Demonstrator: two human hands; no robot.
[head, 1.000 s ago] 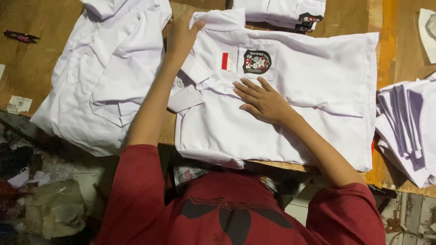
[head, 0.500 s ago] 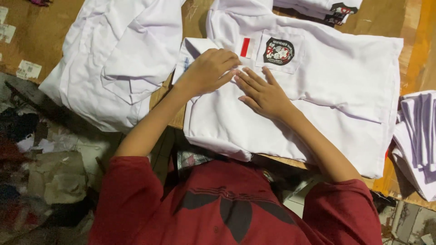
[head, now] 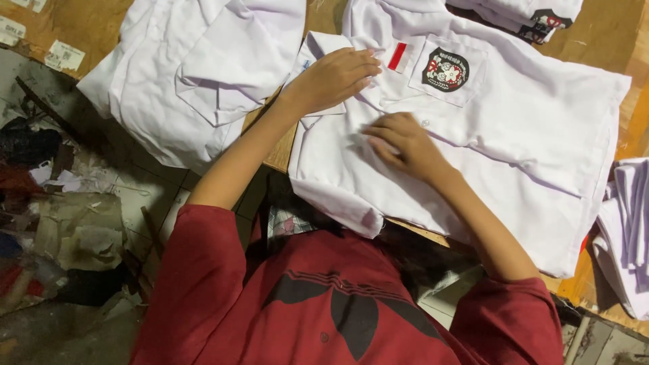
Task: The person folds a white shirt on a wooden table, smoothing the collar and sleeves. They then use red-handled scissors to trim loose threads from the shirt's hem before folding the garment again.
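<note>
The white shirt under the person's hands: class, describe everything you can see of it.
The white shirt looks like thin woven cotton, lightly creased. It lies flat, front up, on the wooden table, one edge hanging over the near side. Its chest pocket carries a dark round badge, with a small red and white patch beside it. A small button shows on the front. The left hand presses on the collar area; the right hand rests flat on the front.
</note>
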